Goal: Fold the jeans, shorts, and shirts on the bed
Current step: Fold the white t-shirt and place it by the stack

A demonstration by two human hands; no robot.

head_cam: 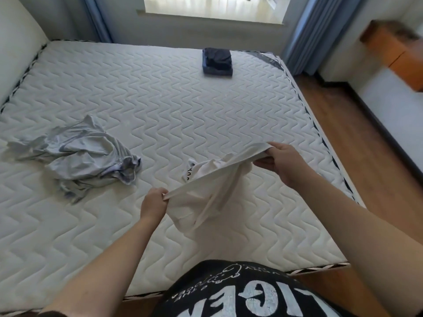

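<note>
A cream-white garment (206, 191) hangs stretched between my hands above the near right part of the quilted mattress (160, 106). My left hand (154, 203) pinches one end of its straight edge. My right hand (282, 162) grips the other end, higher and farther away. The cloth droops below the taut edge and touches the bed; a bit with dark lettering shows behind it. A crumpled light grey-blue shirt (84, 154) lies on the left of the bed. A folded dark stack (217, 61) sits near the far edge.
The wooden floor (357, 133) runs along the bed's right side. An orange cabinet (393, 51) stands at the far right. Blue curtains (320, 30) frame a window behind the bed. A padded headboard (16, 53) rises at the left.
</note>
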